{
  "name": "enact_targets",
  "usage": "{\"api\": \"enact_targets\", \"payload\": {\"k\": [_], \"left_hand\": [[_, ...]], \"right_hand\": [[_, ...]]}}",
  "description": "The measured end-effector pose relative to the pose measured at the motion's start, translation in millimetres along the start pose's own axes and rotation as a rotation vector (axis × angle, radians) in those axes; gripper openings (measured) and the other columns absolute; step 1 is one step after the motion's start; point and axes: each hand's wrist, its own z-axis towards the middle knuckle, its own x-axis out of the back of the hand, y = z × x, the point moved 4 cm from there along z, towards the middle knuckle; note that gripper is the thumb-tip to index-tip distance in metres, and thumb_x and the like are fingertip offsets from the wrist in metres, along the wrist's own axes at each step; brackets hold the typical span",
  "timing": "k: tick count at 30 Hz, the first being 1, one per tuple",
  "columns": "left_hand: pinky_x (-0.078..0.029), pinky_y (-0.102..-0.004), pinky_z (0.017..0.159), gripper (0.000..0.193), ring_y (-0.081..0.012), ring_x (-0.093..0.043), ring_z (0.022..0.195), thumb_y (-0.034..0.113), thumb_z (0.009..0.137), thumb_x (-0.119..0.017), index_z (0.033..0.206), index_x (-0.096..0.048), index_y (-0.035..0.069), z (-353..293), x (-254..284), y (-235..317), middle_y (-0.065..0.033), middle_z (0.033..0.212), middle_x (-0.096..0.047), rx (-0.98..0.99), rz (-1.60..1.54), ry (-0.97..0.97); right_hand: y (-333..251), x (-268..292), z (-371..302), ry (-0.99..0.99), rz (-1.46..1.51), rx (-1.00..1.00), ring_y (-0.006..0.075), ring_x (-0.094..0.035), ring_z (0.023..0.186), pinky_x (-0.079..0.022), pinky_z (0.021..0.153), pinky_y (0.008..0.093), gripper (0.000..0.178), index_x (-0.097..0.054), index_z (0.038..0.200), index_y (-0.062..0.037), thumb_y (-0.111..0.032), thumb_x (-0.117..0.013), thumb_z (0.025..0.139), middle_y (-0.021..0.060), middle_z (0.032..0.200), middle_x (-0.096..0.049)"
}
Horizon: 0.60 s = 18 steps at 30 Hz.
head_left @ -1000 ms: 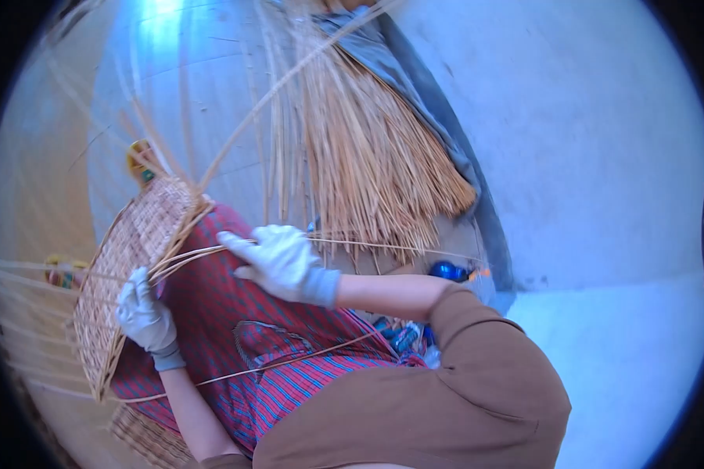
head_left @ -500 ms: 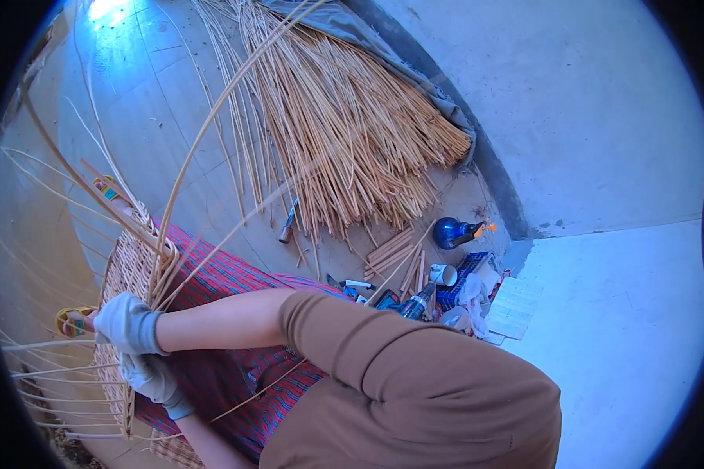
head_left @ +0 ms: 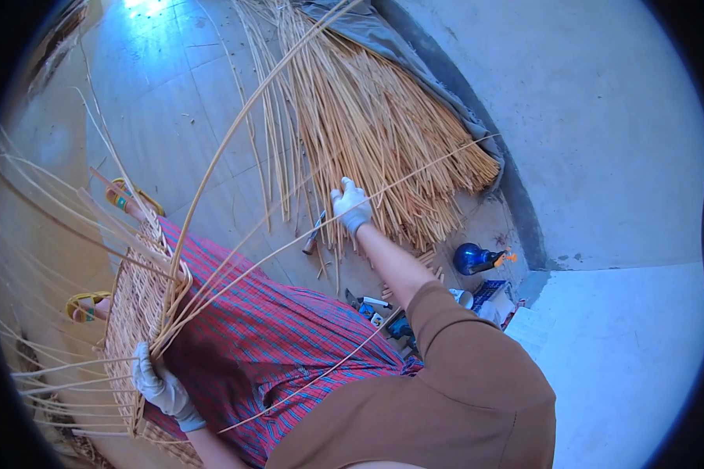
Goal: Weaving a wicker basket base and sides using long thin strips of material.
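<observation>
A partly woven wicker basket (head_left: pixel 137 313) leans by my legs at the left, with long loose canes fanning out from its edge. My left hand (head_left: pixel 164 388), in a pale glove, grips the basket's near edge where several canes gather. Farther off, my right hand (head_left: pixel 351 206), gloved too, is stretched out over the near end of a big pile of cut canes (head_left: pixel 391 133). Its fingers are extended and apart, with nothing seen in them. One long cane from the basket crosses by the right wrist. Beside that hand a wooden-handled tool (head_left: pixel 313 236) lies on the floor.
A blue spray bottle (head_left: pixel 471 259) stands near the wall (head_left: pixel 626 336). Short wood strips, a white cup (head_left: pixel 462 298), a power drill (head_left: pixel 400 325) and a dark blue crate (head_left: pixel 489 295) sit on the floor right of my legs. Grey cloth (head_left: pixel 446 102) lies behind the cane pile.
My right hand has left the basket and reached right and away to the cane pile. My left hand stays at the basket's edge. The view has shifted slightly.
</observation>
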Motion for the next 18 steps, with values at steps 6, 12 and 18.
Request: {"api": "enact_targets", "payload": {"k": [6, 12, 18], "left_hand": [[-0.047, -0.0395, 0.106, 0.043, -0.0282, -0.064, 0.119, -0.002, 0.092, -0.066, 0.135, -0.065, 0.004, 2.7, -20.4, 8.6, -0.0129, 0.130, -0.069, 0.022, 0.001, 0.038], [-0.046, -0.0385, 0.108, 0.041, -0.0271, -0.064, 0.119, -0.002, 0.095, -0.062, 0.136, -0.064, 0.001, 12.4, -21.9, 19.3, -0.0140, 0.131, -0.068, 0.102, -0.088, 0.036], [-0.046, -0.0382, 0.108, 0.037, -0.0264, -0.063, 0.119, 0.003, 0.098, -0.065, 0.134, -0.064, -0.001, 11.2, -42.5, 24.8, -0.0142, 0.130, -0.068, 0.183, -0.242, 0.020]], "right_hand": [[36.0, -40.1, 27.8, -0.180, 0.045, 0.032, 0.0407, -0.069, 0.108, -0.055, 0.095, 0.0484, 0.030, -0.069, 0.116, -0.0047, -0.024, -0.059, 0.094, 0.0238, 0.114, -0.072], [23.8, -43.7, -28.3, -0.188, -0.385, 0.192, 0.0329, -0.069, 0.104, -0.056, 0.086, 0.0454, 0.067, -0.047, 0.151, -0.0149, -0.027, -0.071, 0.090, 0.0168, 0.113, -0.067], [21.4, -90.7, -13.7, -0.420, -0.147, 0.372, 0.0372, -0.063, 0.119, -0.052, 0.101, 0.0452, 0.064, -0.051, 0.148, -0.0115, -0.010, -0.066, 0.087, 0.0206, 0.129, -0.064]]}}
